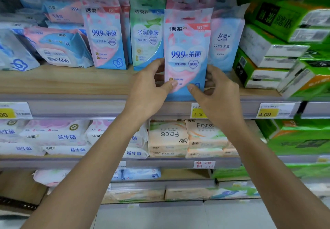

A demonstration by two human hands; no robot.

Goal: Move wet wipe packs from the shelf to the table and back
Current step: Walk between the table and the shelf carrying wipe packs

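A pink and blue wet wipe pack (187,50) is held upright at the near edge of a wooden shelf (71,80), in the middle of the view. It is pinched low down from both sides. The left hand (148,87) is closed on its left edge and the right hand (216,89) on its right edge, with each thumb on the printed front and the fingers curled behind. A two-sided hold is probably used because the pack looks thin and floppy and might otherwise sag or tip.

The long axis is kept vertical, with the hanging tab at the top and the base level with the shelf's front lip. The printed face is turned towards the viewer. A green pack (148,32) stands just to its left and a pale pack (225,44) just to its right, both further back. Whether the held pack is being lifted off or set back cannot be told.
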